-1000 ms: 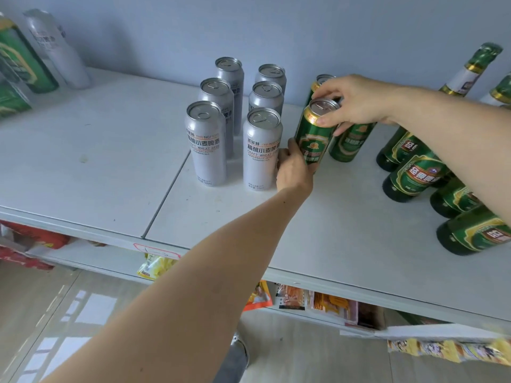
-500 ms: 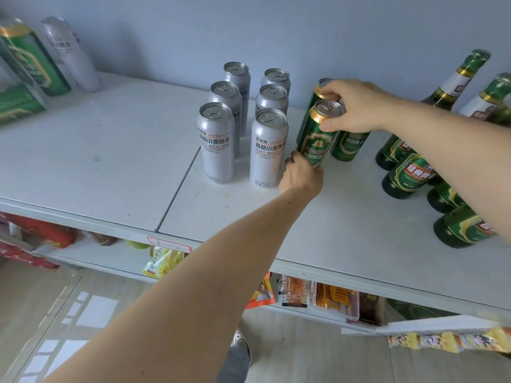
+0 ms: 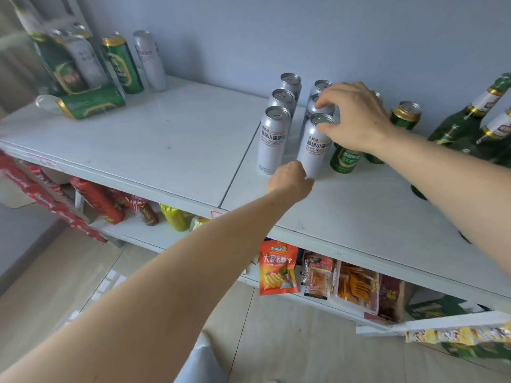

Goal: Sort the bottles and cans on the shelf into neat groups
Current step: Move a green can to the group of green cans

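Note:
Several tall silver cans stand in two rows on the white shelf. My right hand hovers over the tops of the right row, fingers spread, thumb by the rim of the front silver can. My left hand sits at that can's base with its back to me and its fingers hidden. A green can stands just right of it under my right wrist, and another green can stands behind. Green bottles crowd the right end.
At the shelf's far left stand mixed cans, one green and one silver, with a green can lying on its side. Snack bags fill the lower shelf, among them an orange one.
My right hand let go of the green can, which now stands on the shelf, and moved left over the silver cans. My left hand shifted from the green can's base to the silver can's base.

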`<state>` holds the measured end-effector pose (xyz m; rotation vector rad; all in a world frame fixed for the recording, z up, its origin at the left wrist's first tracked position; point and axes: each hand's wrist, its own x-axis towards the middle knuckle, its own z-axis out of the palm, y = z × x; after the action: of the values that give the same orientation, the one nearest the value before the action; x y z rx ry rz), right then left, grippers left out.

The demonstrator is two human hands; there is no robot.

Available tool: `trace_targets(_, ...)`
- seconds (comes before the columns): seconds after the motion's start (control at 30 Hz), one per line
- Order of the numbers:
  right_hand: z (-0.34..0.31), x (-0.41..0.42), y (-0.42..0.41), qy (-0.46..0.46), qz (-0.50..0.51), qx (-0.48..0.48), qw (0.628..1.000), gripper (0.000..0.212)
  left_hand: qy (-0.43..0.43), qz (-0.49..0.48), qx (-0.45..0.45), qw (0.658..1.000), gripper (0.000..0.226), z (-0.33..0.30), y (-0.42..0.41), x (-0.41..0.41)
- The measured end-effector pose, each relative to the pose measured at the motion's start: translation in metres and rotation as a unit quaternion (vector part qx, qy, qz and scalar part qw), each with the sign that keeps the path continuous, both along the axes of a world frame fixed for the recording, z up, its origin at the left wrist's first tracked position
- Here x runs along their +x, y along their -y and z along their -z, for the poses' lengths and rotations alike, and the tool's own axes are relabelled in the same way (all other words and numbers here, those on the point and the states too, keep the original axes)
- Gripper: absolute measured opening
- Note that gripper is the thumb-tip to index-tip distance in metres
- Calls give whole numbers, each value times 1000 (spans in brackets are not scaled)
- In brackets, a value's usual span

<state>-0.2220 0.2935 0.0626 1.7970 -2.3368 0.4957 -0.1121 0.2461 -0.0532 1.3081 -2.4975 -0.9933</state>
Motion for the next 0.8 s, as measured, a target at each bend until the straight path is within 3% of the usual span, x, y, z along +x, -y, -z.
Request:
trace_targets(0.3,-1,117,124,25,-71,-7,997,35,21,-86,-34,995,27,-24,131,140)
trace_targets(0.8,39,286,345,90,-107,35,990,42,38,-174,-47,983,31,4,344,358)
